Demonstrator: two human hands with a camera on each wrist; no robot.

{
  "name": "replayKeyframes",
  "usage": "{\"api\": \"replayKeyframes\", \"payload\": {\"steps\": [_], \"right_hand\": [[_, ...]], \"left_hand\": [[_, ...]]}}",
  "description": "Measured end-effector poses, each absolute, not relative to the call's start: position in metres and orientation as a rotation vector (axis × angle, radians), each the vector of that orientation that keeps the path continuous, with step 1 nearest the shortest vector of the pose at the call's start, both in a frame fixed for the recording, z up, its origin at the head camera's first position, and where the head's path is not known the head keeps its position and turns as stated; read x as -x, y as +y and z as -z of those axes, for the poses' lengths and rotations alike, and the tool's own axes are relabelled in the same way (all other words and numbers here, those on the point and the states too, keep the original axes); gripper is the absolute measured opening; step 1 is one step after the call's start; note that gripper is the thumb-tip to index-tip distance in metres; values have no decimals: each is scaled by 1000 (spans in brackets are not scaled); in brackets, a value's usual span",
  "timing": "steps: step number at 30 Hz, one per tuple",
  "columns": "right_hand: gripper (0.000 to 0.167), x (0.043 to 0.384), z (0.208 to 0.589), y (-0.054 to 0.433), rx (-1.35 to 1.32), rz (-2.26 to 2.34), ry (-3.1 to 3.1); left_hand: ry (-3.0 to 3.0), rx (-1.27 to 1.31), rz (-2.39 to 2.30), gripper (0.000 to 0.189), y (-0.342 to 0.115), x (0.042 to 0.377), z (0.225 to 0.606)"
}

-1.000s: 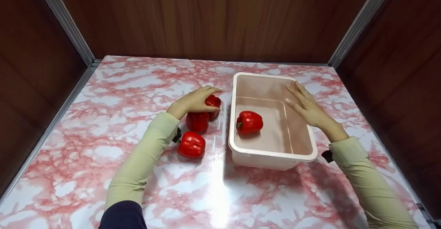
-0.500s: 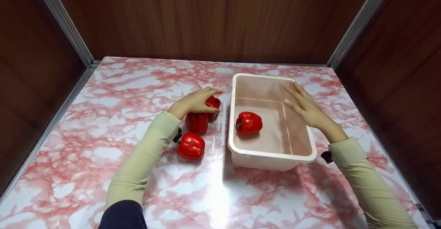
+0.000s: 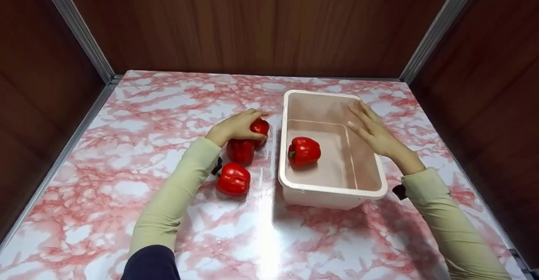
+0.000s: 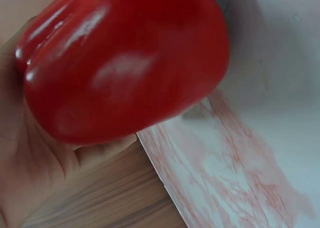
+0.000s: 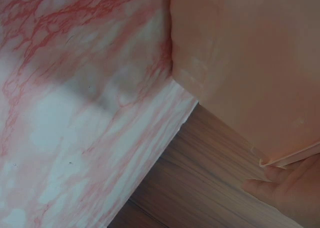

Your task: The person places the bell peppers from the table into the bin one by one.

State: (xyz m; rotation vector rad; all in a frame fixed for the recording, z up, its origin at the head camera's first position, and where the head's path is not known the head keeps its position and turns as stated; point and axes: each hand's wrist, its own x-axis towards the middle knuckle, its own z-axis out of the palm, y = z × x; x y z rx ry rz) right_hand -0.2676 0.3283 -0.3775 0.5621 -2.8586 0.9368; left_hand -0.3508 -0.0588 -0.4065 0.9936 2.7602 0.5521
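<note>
My left hand (image 3: 238, 126) curves over a red bell pepper (image 3: 260, 129), thumb on the near side and fingers on the far side, gripping it on the table. A second red pepper (image 3: 240, 151) lies just under that wrist, and a third pepper (image 3: 233, 179) sits nearer the front. In the left wrist view, a large red pepper (image 4: 130, 63) covers much of the left hand (image 4: 35, 158). My right hand (image 3: 372, 130) rests with extended fingers at the right rim of a pale pink bin (image 3: 332, 190); in the right wrist view its fingers touch the rim.
One more red pepper (image 3: 305, 150) lies inside the bin, by its left wall. The marbled pink-and-white table (image 3: 105, 187) is bordered by dark wood-like panels (image 3: 252, 27) at the back and both sides.
The left hand's fingertips have come slightly down and closer around the far pepper. The right hand, the bin and the peppers stay in place.
</note>
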Motion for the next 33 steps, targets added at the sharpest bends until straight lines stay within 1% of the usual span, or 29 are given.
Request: {"api": "replayKeyframes", "payload": {"steps": [10, 26, 33], "right_hand": [[57, 267, 377, 327, -548, -918, -2856], [57, 267, 376, 328, -548, -912, -2863], [58, 266, 377, 327, -564, -932, -2855]], "left_hand": [[2755, -948, -559, 70, -60, 350, 409], [2729, -922, -539, 71, -58, 352, 409], [2732, -912, -549, 67, -55, 353, 411]]}}
